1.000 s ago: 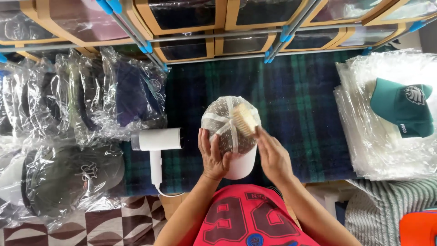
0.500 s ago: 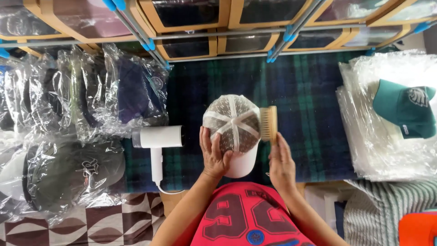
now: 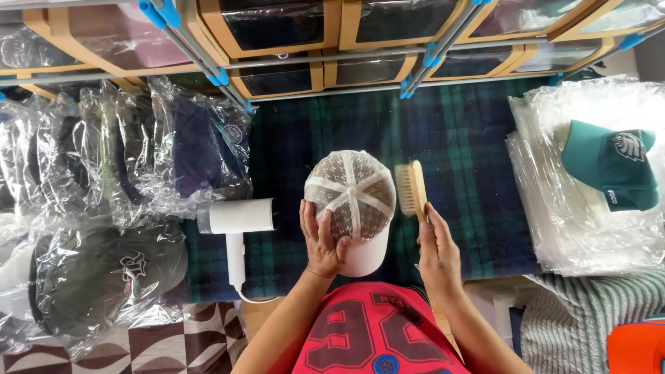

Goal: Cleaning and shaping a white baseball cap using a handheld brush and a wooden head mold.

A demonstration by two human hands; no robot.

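Left hand (image 3: 323,242) grips the cap (image 3: 352,201) at its near-left side, fingers spread over the mesh crown, white brim pointing near. Right hand (image 3: 437,249) is closed round the handle of a wooden brush (image 3: 411,188), bristles facing the cap, just beside its right side, seemingly not touching. Step in hand looks like brushing the crown, caught between strokes. Next stroke would call for bristles laid on the mesh with the cap held firm. White dryer (image 3: 235,220) lies left; green cap (image 3: 613,171) on bags far right.
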